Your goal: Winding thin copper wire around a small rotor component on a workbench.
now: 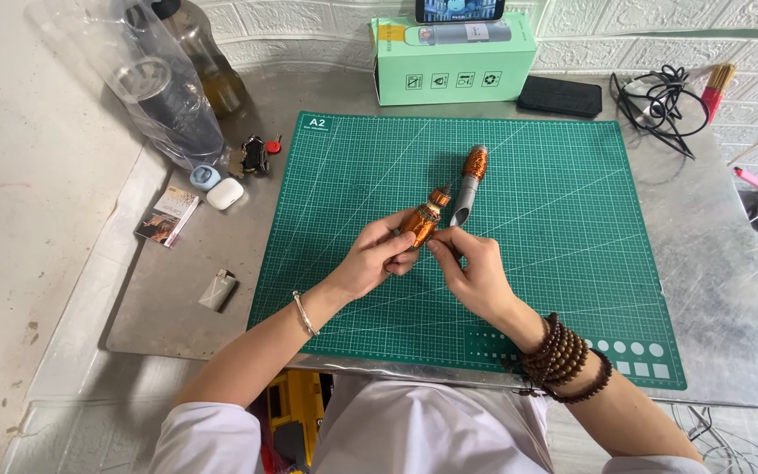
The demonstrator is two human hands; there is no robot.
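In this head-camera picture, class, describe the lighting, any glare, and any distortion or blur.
Head view: soft, even light with faint shadows under the left hand and right hand; mild sheen on the metal tabletop and plastic bag; wide-angle bending at the edges; the copper-wound part and green cutting mat look sharp.

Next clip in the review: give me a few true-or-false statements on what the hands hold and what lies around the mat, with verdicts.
1. The left hand holds a copper-wound motor armature. True.
2. The right hand rests flat on the mat, away from the armature. False: its fingertips meet the armature's lower end.
3. A second copper-wound part lies on the green cutting mat. True.
4. The green box stands on the mat. False: it stands behind the mat, against the wall.
5. The beaded bracelets are on the left wrist. False: the right.
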